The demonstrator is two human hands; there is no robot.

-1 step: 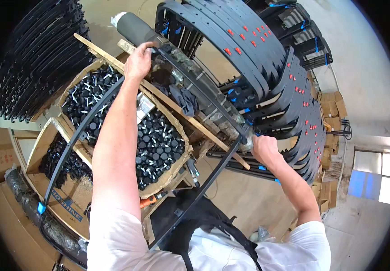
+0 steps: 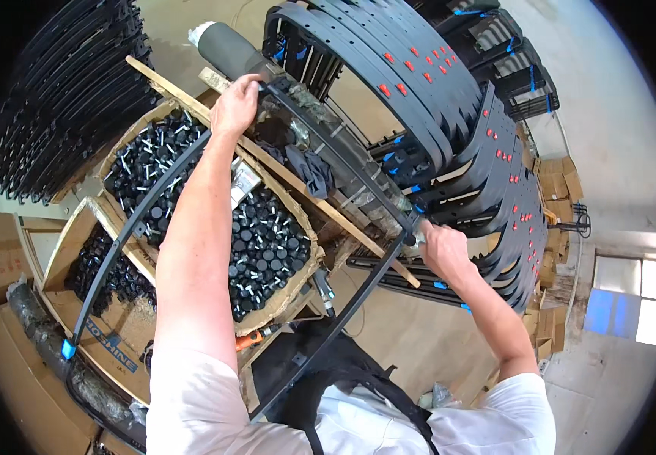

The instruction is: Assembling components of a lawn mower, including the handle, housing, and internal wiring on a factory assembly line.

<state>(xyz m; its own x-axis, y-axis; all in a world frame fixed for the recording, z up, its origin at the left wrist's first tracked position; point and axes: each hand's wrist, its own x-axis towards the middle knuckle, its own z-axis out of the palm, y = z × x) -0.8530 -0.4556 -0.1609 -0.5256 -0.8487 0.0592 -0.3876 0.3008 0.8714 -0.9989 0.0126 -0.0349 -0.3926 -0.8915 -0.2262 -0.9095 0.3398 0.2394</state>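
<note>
A black metal frame (image 2: 335,326) lies across padded supports before me, with a long cross bar (image 2: 328,140) and a curved side bar (image 2: 115,250) that carries a blue clip (image 2: 68,349). At its far corner my left hand (image 2: 234,108) is closed round the bar, the fingertips on the joint. My right hand (image 2: 445,249) sits at the opposite corner, its fingers curled in beside the end of the cross bar. Whatever those fingers hold is hidden from this side.
Under my left arm, cardboard boxes hold black round-headed bolts (image 2: 267,243) and small black parts (image 2: 100,265). A wooden strip (image 2: 320,199) and a wrapped roller (image 2: 225,49) run beneath the frame. Curved black frames with red clips (image 2: 419,68) stack at right; others (image 2: 62,98) stand far left. An orange-handled tool (image 2: 250,339) lies near me.
My left fingers have shifted slightly at the far corner. My right hand has moved a little to the left. The frame stays almost in place.
</note>
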